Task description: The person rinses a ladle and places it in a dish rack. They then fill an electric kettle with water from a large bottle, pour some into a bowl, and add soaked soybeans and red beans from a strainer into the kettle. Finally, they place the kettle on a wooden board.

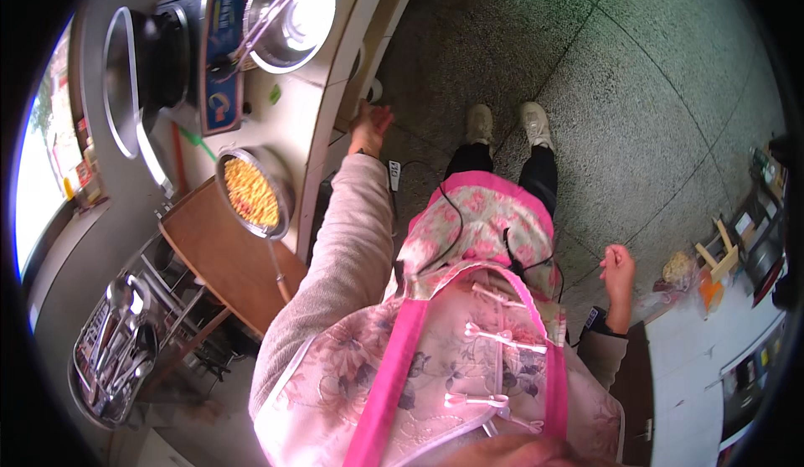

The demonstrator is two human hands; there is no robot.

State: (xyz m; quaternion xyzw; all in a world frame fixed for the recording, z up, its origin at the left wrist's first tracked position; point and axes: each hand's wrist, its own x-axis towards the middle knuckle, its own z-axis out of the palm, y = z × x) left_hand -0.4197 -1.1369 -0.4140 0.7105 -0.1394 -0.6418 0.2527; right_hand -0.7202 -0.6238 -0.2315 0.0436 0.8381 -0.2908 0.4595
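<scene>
My left hand (372, 123) hangs by the front edge of the worktop, palm partly up, fingers bent and apart, with nothing seen in it. Just above it in the picture, a white round object (375, 90) sits under the counter edge. To my right, my right hand (618, 267) is in the air above the floor, its fingers curled in and no object showing. On the worktop (295, 128) at my left stands a steel pan (286, 184) full of yellow food pieces (250, 192). Beyond it is a shiny steel bowl (256, 30) with long metal utensils (276, 11) across it.
A wok (122, 84) rests on a gas stove (195, 58). A wooden board (217, 250) and a rack of steel cutlery (116, 347) lie behind on the left. On the right, a white cabinet (688, 366) stands near bagged food (679, 270) and a small wooden stand (719, 253).
</scene>
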